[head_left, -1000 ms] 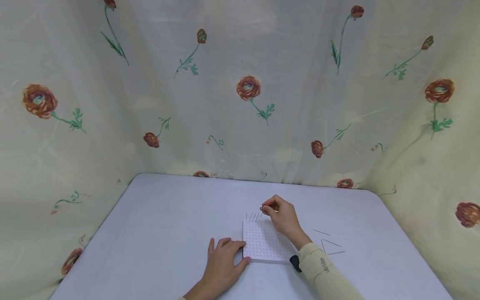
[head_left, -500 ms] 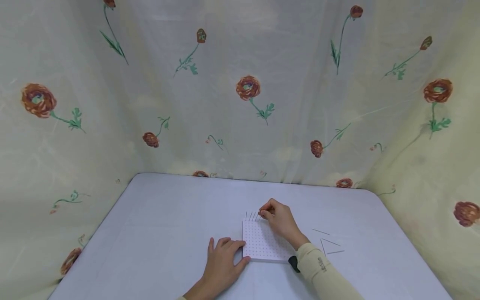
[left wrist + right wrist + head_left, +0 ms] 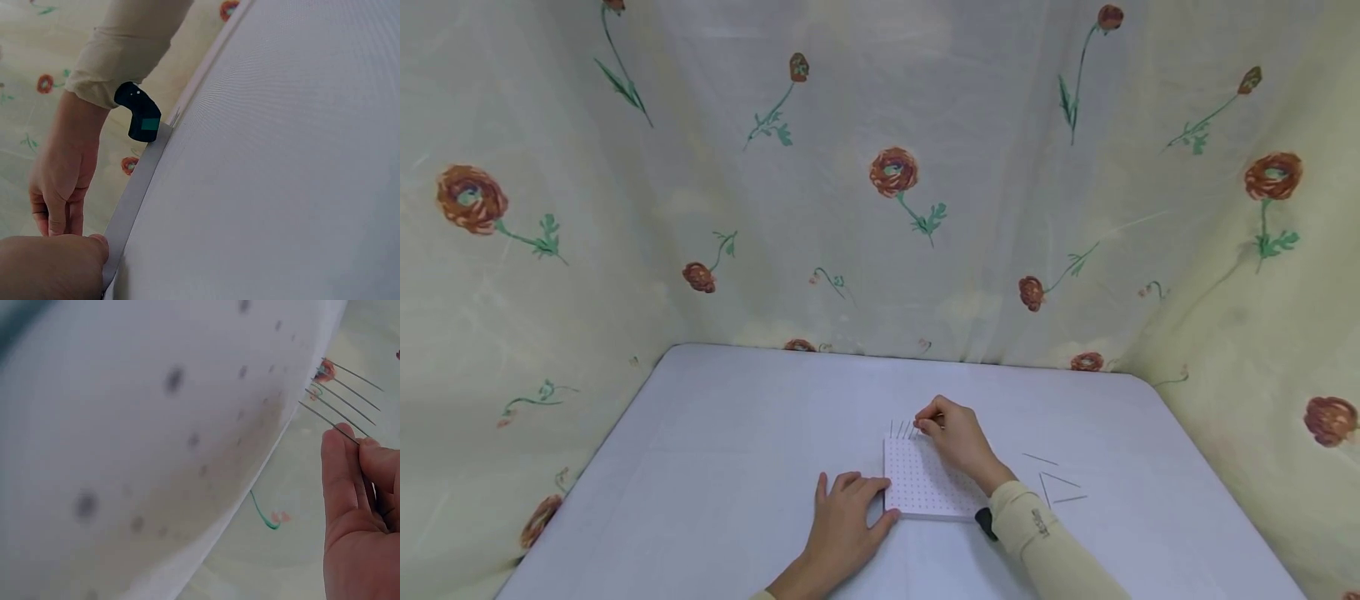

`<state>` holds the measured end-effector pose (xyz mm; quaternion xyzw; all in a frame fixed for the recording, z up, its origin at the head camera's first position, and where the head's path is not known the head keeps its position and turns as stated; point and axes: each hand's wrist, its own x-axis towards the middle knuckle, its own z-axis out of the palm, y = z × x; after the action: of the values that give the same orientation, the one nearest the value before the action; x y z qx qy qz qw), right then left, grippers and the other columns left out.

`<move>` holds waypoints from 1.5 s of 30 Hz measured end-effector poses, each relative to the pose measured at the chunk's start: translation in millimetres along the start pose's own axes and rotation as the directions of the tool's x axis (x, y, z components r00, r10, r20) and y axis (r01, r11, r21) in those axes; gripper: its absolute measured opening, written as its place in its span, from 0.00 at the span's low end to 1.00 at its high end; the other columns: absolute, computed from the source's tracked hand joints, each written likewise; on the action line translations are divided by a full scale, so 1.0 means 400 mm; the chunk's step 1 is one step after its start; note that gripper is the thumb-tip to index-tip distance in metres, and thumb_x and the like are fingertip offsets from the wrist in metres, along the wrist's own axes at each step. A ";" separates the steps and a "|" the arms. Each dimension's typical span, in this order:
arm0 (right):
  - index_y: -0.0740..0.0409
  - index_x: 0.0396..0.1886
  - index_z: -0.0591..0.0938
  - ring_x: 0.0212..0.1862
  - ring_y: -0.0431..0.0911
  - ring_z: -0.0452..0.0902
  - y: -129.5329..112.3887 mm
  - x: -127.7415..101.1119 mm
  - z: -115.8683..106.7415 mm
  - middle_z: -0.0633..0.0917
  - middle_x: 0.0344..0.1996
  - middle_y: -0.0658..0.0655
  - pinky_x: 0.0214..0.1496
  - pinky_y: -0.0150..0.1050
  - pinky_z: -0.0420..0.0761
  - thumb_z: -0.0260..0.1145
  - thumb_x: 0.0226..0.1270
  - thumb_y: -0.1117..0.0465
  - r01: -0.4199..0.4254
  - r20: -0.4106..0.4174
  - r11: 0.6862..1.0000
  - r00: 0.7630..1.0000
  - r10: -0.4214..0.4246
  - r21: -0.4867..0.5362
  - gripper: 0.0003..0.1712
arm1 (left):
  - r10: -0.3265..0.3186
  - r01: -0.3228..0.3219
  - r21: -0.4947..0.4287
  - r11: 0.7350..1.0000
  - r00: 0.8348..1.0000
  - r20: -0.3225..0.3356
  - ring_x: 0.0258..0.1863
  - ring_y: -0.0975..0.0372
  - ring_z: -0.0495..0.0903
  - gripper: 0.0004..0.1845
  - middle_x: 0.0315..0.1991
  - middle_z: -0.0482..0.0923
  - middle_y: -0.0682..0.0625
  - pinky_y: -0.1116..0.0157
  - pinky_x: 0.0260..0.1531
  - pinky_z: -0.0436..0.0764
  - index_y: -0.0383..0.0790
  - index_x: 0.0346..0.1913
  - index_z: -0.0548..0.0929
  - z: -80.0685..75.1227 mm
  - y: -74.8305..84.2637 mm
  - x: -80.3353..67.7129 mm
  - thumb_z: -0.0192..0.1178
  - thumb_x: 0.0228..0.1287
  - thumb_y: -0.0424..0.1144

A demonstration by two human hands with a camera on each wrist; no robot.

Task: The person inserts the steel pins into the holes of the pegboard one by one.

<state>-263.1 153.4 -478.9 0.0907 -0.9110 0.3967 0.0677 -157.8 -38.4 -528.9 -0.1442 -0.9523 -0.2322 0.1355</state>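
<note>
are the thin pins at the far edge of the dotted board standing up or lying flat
Standing up: the pins rise from the dotted board at its far edge, and the right hand pinches one.

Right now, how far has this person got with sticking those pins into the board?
Three pins stand at the dotted board's far edge. The right hand pinches a fourth there; the left hand rests against the board. Four loose pins lie on the table.

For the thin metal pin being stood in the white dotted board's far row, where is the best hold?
Pinch the thin metal pin high on its free upper shaft, coming from the right: other upright pins stand close on its left. The right hand already pinches it so, while the left hand rests against the white dotted board.
</note>
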 end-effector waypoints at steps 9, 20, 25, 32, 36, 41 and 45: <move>0.53 0.31 0.79 0.39 0.40 0.83 0.008 -0.002 0.014 0.87 0.34 0.50 0.42 0.34 0.82 0.65 0.62 0.65 -0.017 -0.006 0.999 1.000 0.016 -0.041 0.04 | 0.002 -0.002 0.006 1.000 1.000 0.007 0.55 0.56 0.74 0.22 0.48 0.83 0.59 0.32 0.60 0.54 0.58 0.51 0.79 0.005 0.000 0.003 0.62 0.55 0.61; 0.49 0.33 0.81 0.41 0.41 0.84 0.006 -0.002 -0.011 0.86 0.33 0.47 0.46 0.39 0.82 0.70 0.56 0.62 -0.049 0.010 0.998 0.999 0.049 -0.041 0.06 | 0.016 -0.016 -0.004 1.000 1.000 -0.018 0.55 0.56 0.74 0.22 0.47 0.83 0.59 0.32 0.61 0.55 0.58 0.50 0.80 0.000 0.003 0.004 0.62 0.55 0.61; 0.52 0.38 0.82 0.43 0.43 0.84 0.012 -0.004 -0.033 0.86 0.36 0.49 0.47 0.39 0.82 0.72 0.55 0.62 -0.035 0.028 0.999 0.999 0.036 -0.023 0.11 | 0.012 -0.012 -0.004 1.000 1.000 -0.025 0.55 0.55 0.74 0.21 0.47 0.83 0.59 0.32 0.60 0.55 0.57 0.50 0.80 -0.004 0.007 0.001 0.63 0.55 0.60; 0.54 0.46 0.81 0.46 0.44 0.83 0.019 -0.016 -0.075 0.86 0.41 0.50 0.48 0.39 0.82 0.71 0.56 0.60 -0.022 0.029 0.999 0.999 0.023 -0.028 0.16 | 0.004 -0.004 0.001 1.000 1.000 -0.021 0.55 0.55 0.74 0.22 0.47 0.83 0.59 0.32 0.61 0.54 0.57 0.50 0.80 -0.003 0.004 0.001 0.63 0.55 0.60; 0.52 0.48 0.80 0.47 0.45 0.83 0.029 -0.029 -0.110 0.85 0.43 0.50 0.48 0.39 0.82 0.70 0.58 0.58 -0.036 0.018 0.999 0.999 0.036 -0.027 0.17 | 0.006 -0.006 -0.003 1.000 1.000 -0.025 0.55 0.56 0.74 0.22 0.47 0.83 0.59 0.32 0.61 0.54 0.57 0.50 0.80 -0.001 0.003 0.000 0.63 0.55 0.60; 0.52 0.48 0.81 0.45 0.45 0.83 0.056 -0.052 -0.157 0.85 0.42 0.52 0.46 0.38 0.83 0.69 0.59 0.56 -0.038 -0.018 0.999 0.999 0.038 -0.030 0.17 | 0.014 -0.014 -0.017 1.000 0.999 -0.036 0.55 0.56 0.74 0.22 0.47 0.83 0.59 0.32 0.60 0.54 0.56 0.50 0.80 -0.001 0.003 -0.002 0.63 0.55 0.60; 0.52 0.48 0.81 0.44 0.46 0.83 0.083 -0.077 -0.195 0.86 0.40 0.53 0.44 0.36 0.82 0.68 0.60 0.55 -0.044 -0.051 0.998 0.998 0.042 -0.044 0.16 | 0.012 -0.013 -0.016 1.000 0.999 -0.036 0.55 0.55 0.74 0.22 0.47 0.83 0.59 0.32 0.60 0.54 0.56 0.50 0.80 0.000 0.002 -0.002 0.63 0.55 0.60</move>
<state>-236.2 236.2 -455.7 0.0597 -0.9195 0.3794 0.0839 -156.8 -38.0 -528.8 -0.1471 -0.9468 -0.2419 0.1531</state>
